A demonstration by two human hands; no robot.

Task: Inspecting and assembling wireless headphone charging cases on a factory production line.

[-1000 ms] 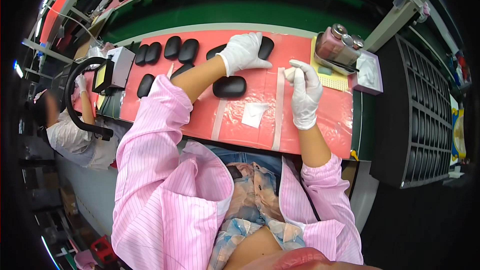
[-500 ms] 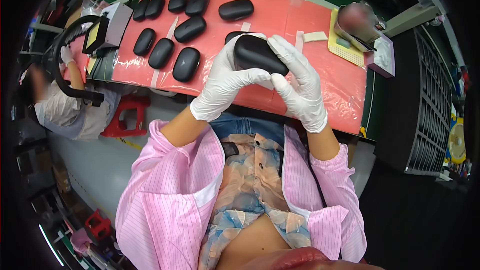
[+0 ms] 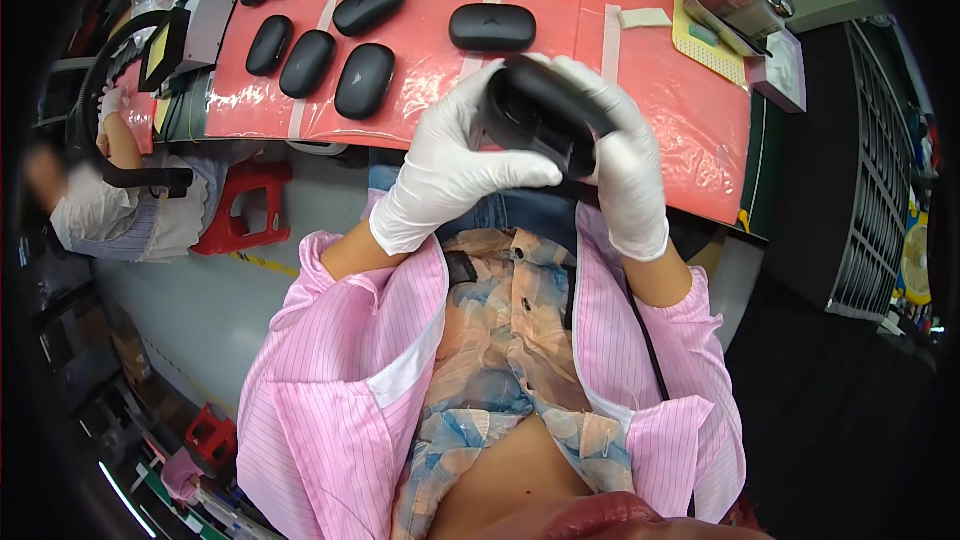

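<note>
On cam I'm seeing gloved L hand (image 3: pixel 447 157) & R hand (image 3: pixel 632 165) both gripping an opened blk case (image 3: pixel 543 105) near pink mat (image 3: pixel 683 105).

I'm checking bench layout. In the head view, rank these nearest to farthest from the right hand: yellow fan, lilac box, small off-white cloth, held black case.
From the right hand:
1. Held black case, touching it
2. Small off-white cloth, ahead
3. Lilac box, ahead-right
4. Yellow fan, far right

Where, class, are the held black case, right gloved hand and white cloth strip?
Held black case (image 3: pixel 537 108): head view, middle of its shell.
Right gloved hand (image 3: pixel 632 158): head view, back of glove.
White cloth strip (image 3: pixel 646 18): head view, upper surface.
</note>
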